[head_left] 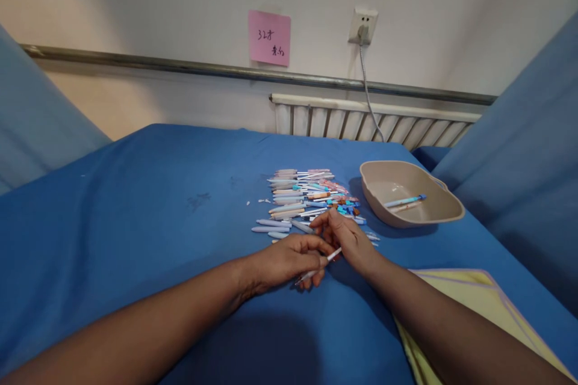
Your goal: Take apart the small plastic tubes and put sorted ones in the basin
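Note:
My left hand (289, 260) rests on the blue cloth with its fingers curled around a thin white pen refill (318, 266). My right hand (347, 236) meets it from the right, its fingers pinched on the upper end of the same refill. Just beyond both hands lies a pile of pen parts (307, 195): several pastel barrels, caps and refills, laid roughly side by side. To the right of the pile stands a beige bowl (445, 207) holding a blue pen (405, 200) and another pale one.
A blue cloth (149, 216) covers the table. A yellow cloth (483, 301) lies at the near right. Blue partitions rise on both sides. Behind are a radiator (352, 120), a wall socket with cable (362, 27) and a pink note (269, 38).

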A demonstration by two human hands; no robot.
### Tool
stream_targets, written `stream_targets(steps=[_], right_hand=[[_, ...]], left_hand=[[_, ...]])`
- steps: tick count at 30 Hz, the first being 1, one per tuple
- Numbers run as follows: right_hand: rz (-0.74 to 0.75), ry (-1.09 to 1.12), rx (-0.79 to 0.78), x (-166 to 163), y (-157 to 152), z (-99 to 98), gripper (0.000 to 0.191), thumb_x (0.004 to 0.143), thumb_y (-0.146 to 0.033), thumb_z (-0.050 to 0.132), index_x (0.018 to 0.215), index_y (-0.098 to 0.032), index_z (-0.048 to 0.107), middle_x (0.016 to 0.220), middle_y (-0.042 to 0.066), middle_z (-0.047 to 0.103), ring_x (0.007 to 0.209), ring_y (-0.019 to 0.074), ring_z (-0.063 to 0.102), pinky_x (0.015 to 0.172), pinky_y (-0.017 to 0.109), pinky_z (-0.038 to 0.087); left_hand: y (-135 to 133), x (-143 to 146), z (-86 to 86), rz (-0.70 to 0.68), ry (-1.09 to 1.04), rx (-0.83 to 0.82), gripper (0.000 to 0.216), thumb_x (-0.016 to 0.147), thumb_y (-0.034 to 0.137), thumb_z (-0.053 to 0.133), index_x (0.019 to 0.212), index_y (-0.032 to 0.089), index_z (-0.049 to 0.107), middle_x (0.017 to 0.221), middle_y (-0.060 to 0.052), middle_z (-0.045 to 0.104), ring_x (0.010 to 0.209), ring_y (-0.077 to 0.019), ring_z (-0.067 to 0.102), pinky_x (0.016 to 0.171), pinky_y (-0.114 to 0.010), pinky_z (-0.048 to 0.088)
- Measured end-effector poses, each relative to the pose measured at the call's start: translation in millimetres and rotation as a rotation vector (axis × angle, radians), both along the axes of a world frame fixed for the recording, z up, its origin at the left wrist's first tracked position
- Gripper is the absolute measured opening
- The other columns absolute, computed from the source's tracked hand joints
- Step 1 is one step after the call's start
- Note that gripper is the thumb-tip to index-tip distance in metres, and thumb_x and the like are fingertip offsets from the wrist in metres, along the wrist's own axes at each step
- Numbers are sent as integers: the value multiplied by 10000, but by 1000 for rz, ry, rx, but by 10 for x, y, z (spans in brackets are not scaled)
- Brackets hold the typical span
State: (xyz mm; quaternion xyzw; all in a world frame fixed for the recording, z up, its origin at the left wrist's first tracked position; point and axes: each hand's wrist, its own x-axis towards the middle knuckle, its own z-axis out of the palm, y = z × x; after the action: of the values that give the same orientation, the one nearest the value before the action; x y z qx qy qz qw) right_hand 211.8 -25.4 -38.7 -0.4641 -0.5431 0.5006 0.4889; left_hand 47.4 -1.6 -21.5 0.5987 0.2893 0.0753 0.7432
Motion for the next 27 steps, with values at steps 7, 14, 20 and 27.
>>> stream_targets(steps=[7,14,20,27], right_hand=[[-9,353,-113,18,21,43,646,797,-734,421,816,-143,683,714,44,588,563,105,497,465,207,341],[84,607,-185,113,-1,206,678,821,-742,340,798,-151,672,753,61,607,650,137,553,602,246,422],[-75,127,-41,256,96,119,404,784,-586,568,757,-183,593,625,-14,550,538,121,472,521,236,350],[112,-830,149,158,-74,66,59,806,-240,598,773,-192,605,690,2,627,621,126,513,555,236,287]], left_hand=[[15,-14,34,-30,29,41,280,847,328,568,1049,141,621,615,17,599,464,-75,507,458,-178,391],[49,-56,68,-13,-28,-13,280,841,318,590,1044,137,655,614,9,596,463,-71,487,478,-183,396],[175,-145,102,151,-164,-76,231,838,280,613,994,118,662,615,-6,594,459,-67,478,450,-175,352],[277,-194,48,346,-237,-148,260,805,247,660,1037,140,614,621,9,586,457,-69,491,478,-191,418]])
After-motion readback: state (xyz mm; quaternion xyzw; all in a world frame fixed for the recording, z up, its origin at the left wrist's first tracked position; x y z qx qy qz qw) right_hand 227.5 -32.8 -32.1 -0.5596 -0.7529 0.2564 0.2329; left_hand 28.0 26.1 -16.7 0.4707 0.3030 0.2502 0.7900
